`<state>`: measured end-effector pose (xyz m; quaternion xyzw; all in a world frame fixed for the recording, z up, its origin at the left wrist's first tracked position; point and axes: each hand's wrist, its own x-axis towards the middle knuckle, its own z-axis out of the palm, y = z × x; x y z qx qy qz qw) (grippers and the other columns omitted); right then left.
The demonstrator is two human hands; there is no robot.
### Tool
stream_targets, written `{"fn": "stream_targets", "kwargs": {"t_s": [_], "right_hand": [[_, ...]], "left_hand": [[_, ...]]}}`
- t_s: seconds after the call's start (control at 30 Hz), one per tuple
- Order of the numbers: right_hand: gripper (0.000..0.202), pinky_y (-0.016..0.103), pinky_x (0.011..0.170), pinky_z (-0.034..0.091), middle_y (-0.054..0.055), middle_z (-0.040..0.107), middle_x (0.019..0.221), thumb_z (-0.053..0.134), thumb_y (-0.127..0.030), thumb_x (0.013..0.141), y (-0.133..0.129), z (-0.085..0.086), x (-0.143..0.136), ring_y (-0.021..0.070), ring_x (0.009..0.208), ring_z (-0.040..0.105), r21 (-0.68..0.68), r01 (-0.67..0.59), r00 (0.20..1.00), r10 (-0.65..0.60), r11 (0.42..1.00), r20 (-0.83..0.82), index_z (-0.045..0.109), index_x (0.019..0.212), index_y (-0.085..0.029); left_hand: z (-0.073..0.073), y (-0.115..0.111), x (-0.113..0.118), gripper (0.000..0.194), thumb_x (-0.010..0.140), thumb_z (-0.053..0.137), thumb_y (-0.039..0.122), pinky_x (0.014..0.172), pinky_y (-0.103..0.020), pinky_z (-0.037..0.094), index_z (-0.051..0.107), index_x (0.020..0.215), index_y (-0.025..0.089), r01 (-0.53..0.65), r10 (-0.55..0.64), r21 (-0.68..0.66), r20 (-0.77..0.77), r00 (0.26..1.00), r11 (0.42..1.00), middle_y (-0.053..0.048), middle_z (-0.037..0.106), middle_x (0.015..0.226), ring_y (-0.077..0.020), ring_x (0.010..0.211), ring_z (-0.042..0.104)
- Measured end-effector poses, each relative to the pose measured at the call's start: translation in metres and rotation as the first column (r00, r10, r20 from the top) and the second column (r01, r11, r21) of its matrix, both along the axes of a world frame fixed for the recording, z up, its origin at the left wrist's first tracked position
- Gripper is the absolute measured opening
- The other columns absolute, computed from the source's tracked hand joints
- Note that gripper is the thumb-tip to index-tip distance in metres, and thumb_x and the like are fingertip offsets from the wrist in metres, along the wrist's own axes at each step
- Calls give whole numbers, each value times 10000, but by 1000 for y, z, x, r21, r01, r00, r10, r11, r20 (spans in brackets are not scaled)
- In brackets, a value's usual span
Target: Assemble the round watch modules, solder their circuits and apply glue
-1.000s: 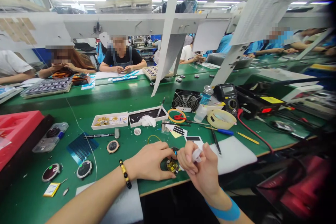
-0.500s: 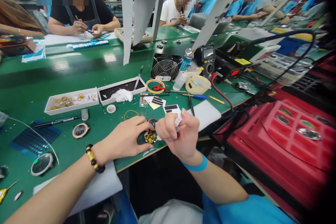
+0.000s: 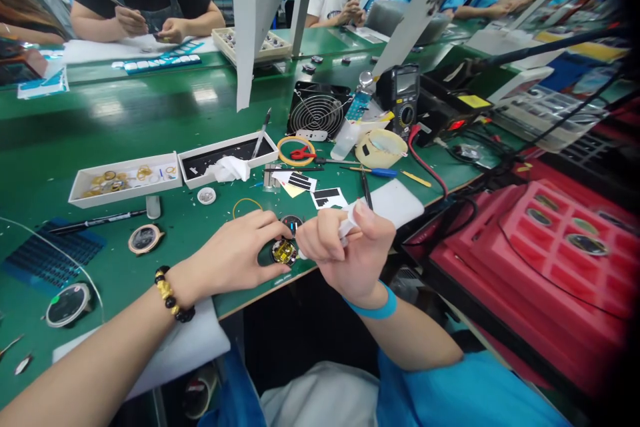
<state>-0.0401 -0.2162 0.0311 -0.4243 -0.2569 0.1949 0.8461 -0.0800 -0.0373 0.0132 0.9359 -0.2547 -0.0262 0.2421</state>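
At the near edge of the green bench lies an opened round watch body (image 3: 284,252), with yellow and metallic parts showing inside. My left hand (image 3: 245,247) is curled around it, index finger and thumb at its rim. A second dark round part (image 3: 292,225) with a small blue mark lies just beyond, partly covered by my fingers. My right hand (image 3: 345,247) is closed on a white object (image 3: 349,221) that shows between the fingers. A small white tip shows below that fist, beside the watch body; the exact kind of the white object is hidden.
White trays (image 3: 125,179) hold small parts and tissue. Farther back are a fan (image 3: 320,110), a multimeter (image 3: 403,100), a tape roll (image 3: 297,151) and a blue-handled screwdriver (image 3: 377,172). A watch face (image 3: 145,239) lies left; red trays (image 3: 540,267) stand right. People work opposite.
The camera view has shifted slightly. Both hands stay at the watch body with about the same hold, and my right hand has turned a little.
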Motion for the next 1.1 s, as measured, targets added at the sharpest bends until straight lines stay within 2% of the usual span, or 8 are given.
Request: {"fn": "stream_targets", "kwargs": {"t_s": [0.5,0.77,1.1], "right_hand": [[655,257,423,219,-53,196,376,465,-607,952,-2,2,-1,88,356,188,-32,46,999,-45,998,17,291,457,-215],[630,251,428,213,-50,207,394,451,-557,983,-2,-1,-3,89,365,193,32,9,1000,-10,999,24,318,475,-210],[614,258,433,211,-49,213,393,430,-536,992,-2,0,-3,94,367,201,36,4,998,-6,999,58,334,480,-210]], "left_hand": [[-4,1,0,334,914,708,449,799,-324,482,590,1155,251,5,-5,-21,24,1000,1000,-12,617,1085,-211,1017,599],[-4,2,1,327,934,674,461,800,-329,488,579,1155,239,15,-15,6,33,999,1000,-25,615,1102,-221,1028,606],[-4,2,1,341,919,700,440,782,-329,477,563,1156,236,19,-19,3,42,999,1000,-17,611,1076,-220,1011,612]]}}
